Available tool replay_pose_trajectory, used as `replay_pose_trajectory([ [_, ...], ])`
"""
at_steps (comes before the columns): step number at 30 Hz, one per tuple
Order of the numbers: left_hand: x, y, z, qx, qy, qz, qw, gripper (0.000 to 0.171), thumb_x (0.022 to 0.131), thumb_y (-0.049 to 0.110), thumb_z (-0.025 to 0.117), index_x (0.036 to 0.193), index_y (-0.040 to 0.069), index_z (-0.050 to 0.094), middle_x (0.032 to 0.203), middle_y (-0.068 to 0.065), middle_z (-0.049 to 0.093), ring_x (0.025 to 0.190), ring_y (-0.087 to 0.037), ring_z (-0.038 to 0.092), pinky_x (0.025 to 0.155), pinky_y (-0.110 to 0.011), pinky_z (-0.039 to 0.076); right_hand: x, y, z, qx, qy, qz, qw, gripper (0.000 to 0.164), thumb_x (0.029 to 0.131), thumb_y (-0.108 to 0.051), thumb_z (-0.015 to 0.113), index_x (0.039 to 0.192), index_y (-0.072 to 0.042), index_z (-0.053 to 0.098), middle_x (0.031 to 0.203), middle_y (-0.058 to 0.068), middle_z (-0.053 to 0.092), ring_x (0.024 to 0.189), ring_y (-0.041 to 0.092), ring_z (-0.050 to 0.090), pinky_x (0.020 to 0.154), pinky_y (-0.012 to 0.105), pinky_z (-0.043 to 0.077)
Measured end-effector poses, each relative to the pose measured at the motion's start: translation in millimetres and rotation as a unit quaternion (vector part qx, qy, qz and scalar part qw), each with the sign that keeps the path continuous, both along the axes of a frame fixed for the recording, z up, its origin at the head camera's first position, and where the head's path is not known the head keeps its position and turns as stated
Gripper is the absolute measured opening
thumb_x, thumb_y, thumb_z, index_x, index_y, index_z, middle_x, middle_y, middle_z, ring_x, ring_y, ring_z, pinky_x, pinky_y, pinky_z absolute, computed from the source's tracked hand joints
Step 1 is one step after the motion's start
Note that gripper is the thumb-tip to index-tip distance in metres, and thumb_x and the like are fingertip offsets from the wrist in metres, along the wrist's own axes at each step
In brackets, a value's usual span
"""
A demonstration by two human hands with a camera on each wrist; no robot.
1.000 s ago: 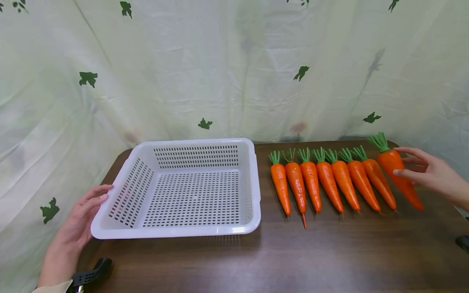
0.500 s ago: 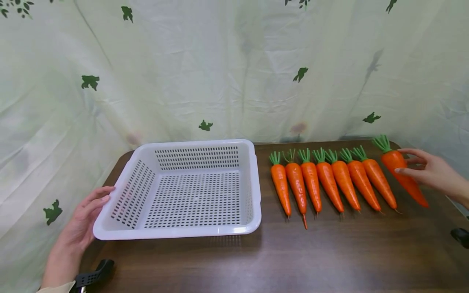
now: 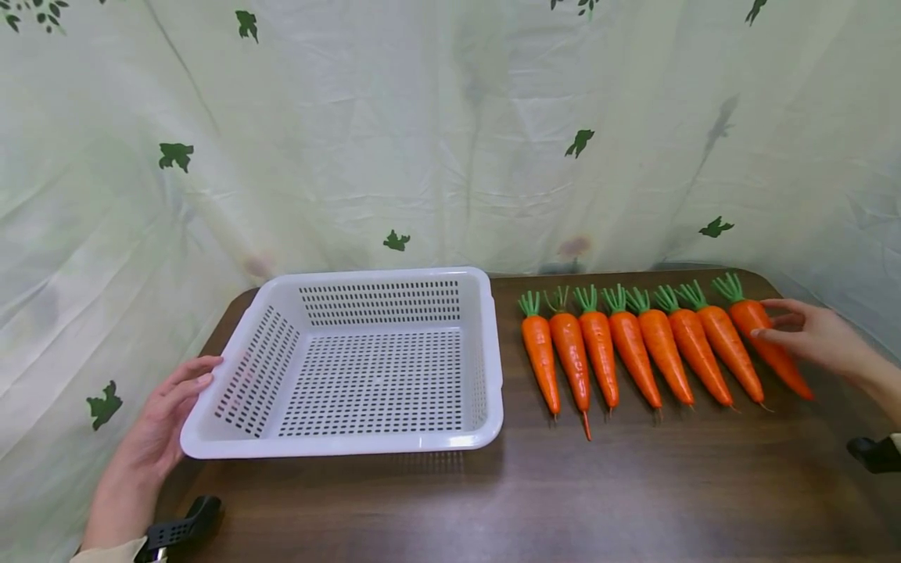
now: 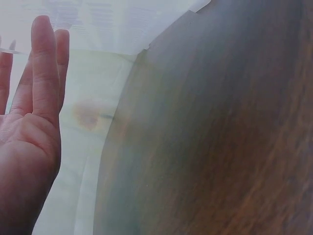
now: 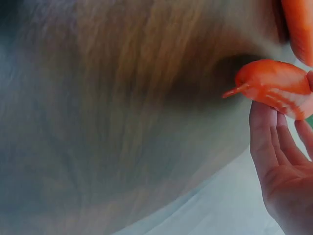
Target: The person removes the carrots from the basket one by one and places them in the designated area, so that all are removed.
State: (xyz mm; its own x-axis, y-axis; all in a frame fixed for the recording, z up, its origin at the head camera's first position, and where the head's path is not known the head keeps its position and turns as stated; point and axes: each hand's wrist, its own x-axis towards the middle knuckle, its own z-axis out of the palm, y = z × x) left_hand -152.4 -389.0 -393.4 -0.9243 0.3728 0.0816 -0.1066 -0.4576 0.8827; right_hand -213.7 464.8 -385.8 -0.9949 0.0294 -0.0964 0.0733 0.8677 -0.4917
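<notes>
My right hand [image 3: 820, 335] pinches the rightmost carrot [image 3: 769, 352] between thumb and fingers near its thick upper part. That carrot slants, its green top toward the back and its tip toward the front right. In the right wrist view, its thin root tip [image 5: 238, 90] points away from the fingers. Beside it, several more carrots [image 3: 657, 344] lie in a row, tops toward the curtain. My left hand [image 3: 160, 414] rests its fingertips at the left rim of a white perforated plastic basket [image 3: 341, 446]. From the left wrist, its fingers [image 4: 44, 68] look straight.
Everything stands on a dark brown wooden table [image 3: 598, 500]. A pale curtain [image 3: 422, 141] with green leaf prints hangs behind and along both sides. Black straps with mounts [image 3: 184, 525] are worn at the wrists. Inside the basket only its slotted floor shows.
My right hand has lowered the held carrot and brought it slightly left, close beside the end of the row. The left hand and the basket hold nearly the same place.
</notes>
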Motion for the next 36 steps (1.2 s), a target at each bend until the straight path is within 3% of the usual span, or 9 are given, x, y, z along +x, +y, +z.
replay_pose_trajectory([
  [2,-0.5,-0.1,-0.3,0.006,-0.001,-0.002,1.0000,0.049,0.106,0.006,0.021,0.132,0.022,0.059,0.130,-0.003,0.058,0.112,-0.025,0.063,0.086,-0.056,0.050,-0.6,-1.2,-2.4,0.003,0.005,0.000,1.000,0.078,0.096,-0.039,0.063,0.137,0.019,0.030,0.121,0.048,0.046,0.087,0.046,0.064,0.066,0.048,0.058],
  [9,-0.3,-0.4,-1.5,-0.037,-0.001,0.033,0.9988,0.047,0.106,0.009,0.025,0.131,0.026,0.060,0.130,0.000,0.058,0.110,-0.022,0.063,0.084,-0.054,0.052,-1.2,-4.4,-7.8,0.005,0.015,0.004,1.000,0.076,0.096,-0.040,0.062,0.136,0.018,0.032,0.120,0.046,0.048,0.094,0.051,0.059,0.068,0.050,0.057],
  [11,-0.2,-0.2,-1.2,-0.032,-0.002,0.029,0.9991,0.047,0.106,0.009,0.024,0.131,0.025,0.060,0.130,0.000,0.058,0.111,-0.022,0.063,0.085,-0.053,0.052,-0.7,-4.2,-7.9,0.003,0.015,0.004,1.000,0.075,0.097,-0.040,0.061,0.135,0.018,0.033,0.121,0.045,0.048,0.096,0.052,0.057,0.068,0.047,0.057],
  [18,-2.3,0.7,-0.3,0.048,0.000,-0.022,0.9986,0.051,0.105,0.005,0.017,0.131,0.017,0.060,0.130,-0.006,0.060,0.113,-0.028,0.063,0.086,-0.058,0.046,-0.9,-3.4,-7.0,-0.025,0.010,0.008,1.000,0.070,0.098,-0.036,0.060,0.135,0.017,0.034,0.123,0.045,0.049,0.100,0.051,0.058,0.061,0.027,0.054],
  [27,-1.3,-0.3,-2.6,0.029,-0.003,-0.012,0.9995,0.050,0.105,0.006,0.019,0.132,0.019,0.059,0.131,-0.004,0.059,0.113,-0.027,0.063,0.086,-0.056,0.048,1.1,-0.1,-8.3,-0.039,-0.001,0.005,0.999,0.076,0.099,-0.039,0.057,0.139,0.017,0.027,0.129,0.048,0.040,0.109,0.058,0.050,0.064,0.027,0.051],
  [30,-0.7,-0.6,-2.8,0.021,-0.004,-0.005,0.9998,0.049,0.105,0.007,0.020,0.132,0.020,0.059,0.131,-0.003,0.059,0.113,-0.026,0.063,0.086,-0.055,0.049,2.8,-0.6,-8.2,-0.052,0.014,-0.008,0.998,0.075,0.099,-0.039,0.057,0.140,0.017,0.027,0.129,0.047,0.040,0.096,0.044,0.061,0.061,0.029,0.054],
  [32,-0.4,-0.7,-2.7,0.009,-0.004,0.002,0.9999,0.049,0.106,0.007,0.021,0.132,0.022,0.059,0.131,-0.002,0.059,0.113,-0.025,0.063,0.086,-0.054,0.050,4.5,-1.9,-7.3,-0.066,0.031,-0.015,0.997,0.072,0.100,-0.035,0.056,0.141,0.017,0.027,0.129,0.046,0.040,0.084,0.019,0.065,0.059,0.029,0.055],
  [34,0.3,-0.8,-2.5,-0.008,-0.003,0.010,0.9999,0.048,0.106,0.008,0.022,0.132,0.024,0.059,0.131,-0.001,0.058,0.113,-0.024,0.063,0.086,-0.053,0.051,6.4,-3.7,-5.7,-0.080,0.055,-0.021,0.995,0.068,0.101,-0.031,0.056,0.141,0.017,0.028,0.128,0.044,0.041,0.075,-0.003,0.058,0.058,0.027,0.056],
  [36,0.4,-1.3,-1.9,-0.012,-0.003,0.012,0.9998,0.048,0.106,0.008,0.022,0.132,0.024,0.059,0.131,0.000,0.058,0.113,-0.023,0.063,0.086,-0.053,0.051,8.6,-5.9,-3.9,-0.098,0.083,-0.022,0.992,0.064,0.101,-0.026,0.055,0.141,0.016,0.028,0.127,0.041,0.042,0.074,-0.015,0.050,0.058,0.022,0.055],
])
